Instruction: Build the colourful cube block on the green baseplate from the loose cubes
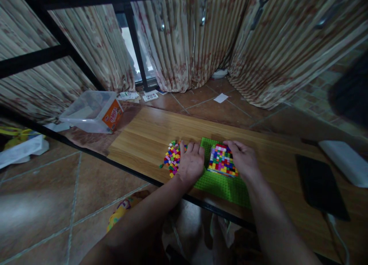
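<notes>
My left hand lies with its fingers stretched out between a loose pile of small colourful bricks and the green baseplate. The hand covers part of the pile and the plate's left edge. On the plate sits a block of multicoloured bricks, packed closely in rows. At the block's upper right corner my right hand is closed, its thumb and fingertips drawn together over the edge. Whatever those fingertips hold is hidden.
The wooden table has a dark front edge. On its right lie a black tablet-like device with a white cable and a white box. A clear plastic bin stands at the left. Curtains hang behind.
</notes>
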### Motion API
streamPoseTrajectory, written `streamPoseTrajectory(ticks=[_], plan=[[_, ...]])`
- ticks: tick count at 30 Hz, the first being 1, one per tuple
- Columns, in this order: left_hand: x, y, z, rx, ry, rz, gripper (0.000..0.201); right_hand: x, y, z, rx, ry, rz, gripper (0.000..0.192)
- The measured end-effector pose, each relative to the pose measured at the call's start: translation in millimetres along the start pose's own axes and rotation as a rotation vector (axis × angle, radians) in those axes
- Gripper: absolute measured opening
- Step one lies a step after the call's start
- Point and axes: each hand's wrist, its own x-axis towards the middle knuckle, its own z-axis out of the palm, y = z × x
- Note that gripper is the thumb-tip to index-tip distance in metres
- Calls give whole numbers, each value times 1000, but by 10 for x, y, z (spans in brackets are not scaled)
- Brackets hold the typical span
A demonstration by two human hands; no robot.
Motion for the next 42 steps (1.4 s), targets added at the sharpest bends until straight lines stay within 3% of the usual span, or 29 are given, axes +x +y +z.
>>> streamPoseTrajectory(ticks=[11,15,19,24,27,33,37,42], plan=[[180,-400,-34,-2,115,1,24,-15,-11,-13,-18,-12,-10,39],[187,-439,-198,-83,200,12,20,-23,-20,-16,-16,-18,-19,39],[3,-420,-350,-155,298,-13,18,-18,-33,-12,-39,1,-3,38],[-344,-270,-174,-151,304,74,18,-15,-22,-11,-28,-13,-37,38],[-426,-233,-29,-112,266,155,18,-27,-30,-13,-39,-6,-31,39],[-254,-417,12,-102,280,243,16,-29,-60,-22,-92,-35,-34,40],[-93,-534,-32,-136,314,228,17,-30,-71,-26,-81,-33,-21,39],[12,-441,-157,-269,352,153,18,-16,-31,-15,-34,-42,-11,41]])
